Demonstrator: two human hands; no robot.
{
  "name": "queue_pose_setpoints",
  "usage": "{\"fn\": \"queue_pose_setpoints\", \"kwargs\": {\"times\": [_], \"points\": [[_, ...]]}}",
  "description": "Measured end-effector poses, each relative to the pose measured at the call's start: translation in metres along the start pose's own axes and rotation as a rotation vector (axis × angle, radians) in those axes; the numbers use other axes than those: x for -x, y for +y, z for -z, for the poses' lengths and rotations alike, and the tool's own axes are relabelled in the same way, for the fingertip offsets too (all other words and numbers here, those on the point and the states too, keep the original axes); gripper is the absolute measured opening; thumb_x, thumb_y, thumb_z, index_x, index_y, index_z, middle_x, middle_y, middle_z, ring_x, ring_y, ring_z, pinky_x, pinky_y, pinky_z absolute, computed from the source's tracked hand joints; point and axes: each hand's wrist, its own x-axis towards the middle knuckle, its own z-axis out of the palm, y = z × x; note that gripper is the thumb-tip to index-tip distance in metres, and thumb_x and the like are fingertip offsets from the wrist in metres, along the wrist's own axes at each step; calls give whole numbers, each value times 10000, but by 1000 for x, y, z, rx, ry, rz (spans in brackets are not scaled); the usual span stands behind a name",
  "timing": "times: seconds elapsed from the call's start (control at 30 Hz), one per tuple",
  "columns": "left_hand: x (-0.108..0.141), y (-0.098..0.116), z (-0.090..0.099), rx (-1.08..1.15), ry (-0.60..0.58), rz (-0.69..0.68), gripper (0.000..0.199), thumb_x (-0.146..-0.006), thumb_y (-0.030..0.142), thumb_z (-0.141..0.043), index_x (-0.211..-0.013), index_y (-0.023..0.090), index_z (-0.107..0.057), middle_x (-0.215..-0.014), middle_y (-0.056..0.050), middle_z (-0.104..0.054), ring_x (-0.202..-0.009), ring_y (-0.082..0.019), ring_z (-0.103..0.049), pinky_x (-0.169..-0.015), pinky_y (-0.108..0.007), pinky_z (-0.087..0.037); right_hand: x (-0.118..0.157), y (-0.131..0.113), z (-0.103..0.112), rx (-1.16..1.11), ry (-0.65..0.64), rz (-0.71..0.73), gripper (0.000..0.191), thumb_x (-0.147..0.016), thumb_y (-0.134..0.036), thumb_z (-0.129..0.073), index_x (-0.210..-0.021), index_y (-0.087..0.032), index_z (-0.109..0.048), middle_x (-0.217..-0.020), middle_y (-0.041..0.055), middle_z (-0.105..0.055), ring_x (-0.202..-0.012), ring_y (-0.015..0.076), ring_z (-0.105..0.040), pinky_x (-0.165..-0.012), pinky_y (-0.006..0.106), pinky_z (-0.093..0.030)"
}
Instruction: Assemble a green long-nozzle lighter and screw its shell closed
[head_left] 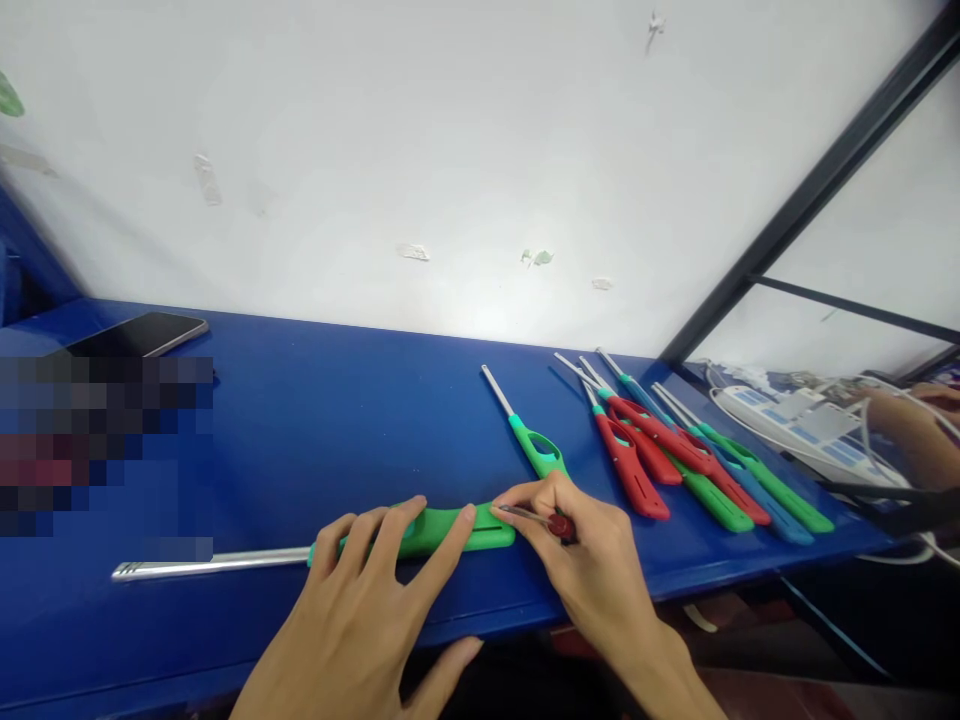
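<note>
A green long-nosed gas lighter (450,530) lies on its side on the blue table, its silver barrel pointing left. My left hand (360,600) presses it down, fingers spread and bent over the handle, thumb apart from it. Between the thumb and fingers of my right hand (585,550) is a small screwdriver (559,526), with a dark red end and a thin metal shaft. Its tip meets the right end of the lighter's handle, close to my left index fingertip. Just behind my right hand lies a second green lighter (536,445), partly hidden by the fingers.
Several red, green and blue lighters (697,455) lie overlapping at the right of the blue table (337,410). A phone (142,335) rests at the back left, beside a blurred-out patch. Beyond a black metal frame (810,180), another person's arm (911,435) shows near a white device (810,425).
</note>
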Motion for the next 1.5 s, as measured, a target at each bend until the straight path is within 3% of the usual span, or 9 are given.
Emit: {"fn": "queue_pose_setpoints", "kwargs": {"times": [0.37, 0.57, 0.87, 1.1, 1.33, 1.5], "points": [[0, 0, -1, 11, 19, -16, 783, -893, 413, -753, -1617, 246, -506, -1318, -139, -677, -1077, -338, -635, -920, -512, -516, 9, 4, 1, 25, 33, 82, 419, -1029, -153, -685, -775, -280, -377, -916, 0, -835, -945, 210, -847, -808, 268, -611], [-1, 0, -2, 16, 19, -19, 799, -881, 418, -767, -1615, 234, -512, -1330, -155, -669, -1087, -345, -631, -907, -512, -516, 12, 6, 2, 59, 97, 226, 431, -1015, -89, -692, -777, -261, -376, -895, -28, -829, -937, 175, -860, -778, 203, -617], [2, -1, -1, 21, 20, -13, 773, -884, 417, -766, -1605, 271, -531, -1347, -130, -664, -1113, -328, -617, -949, -503, -491, 15, 7, 3, 170, 119, 390, 403, -1001, -58, -723, -819, -258, -424, -944, -21, -861, -887, 166, -856, -807, 237, -641], [0, 0, 2, 19, 15, -19, 784, -876, 410, -769, -1607, 254, -530, -1336, -136, -671, -1102, -331, -621, -935, -506, -501, 12, 5, 3, 178, 87, 433, 394, -1003, -36, -707, -816, -254, -437, -947, -11, -862, -920, 172, -852, -822, 252, -650], [-1, -2, 0, 3, 19, -17, 769, -890, 423, -753, -1610, 269, -529, -1337, -136, -679, -1096, -329, -631, -920, -501, -517, 13, 6, 6, 92, 77, 281, 411, -1032, -72, -669, -779, -254, -401, -915, -50, -847, -906, 163, -862, -751, 202, -619], [0, -2, -2, 5, 20, -25, 766, -893, 437, -752, -1607, 267, -534, -1300, -125, -692, -1070, -318, -636, -912, -487, -519, 14, 6, 6, 20, 69, 216, 400, -1067, -133, -628, -766, -257, -395, -965, -23, -855, -1033, 201, -857, -832, 225, -630]]}}
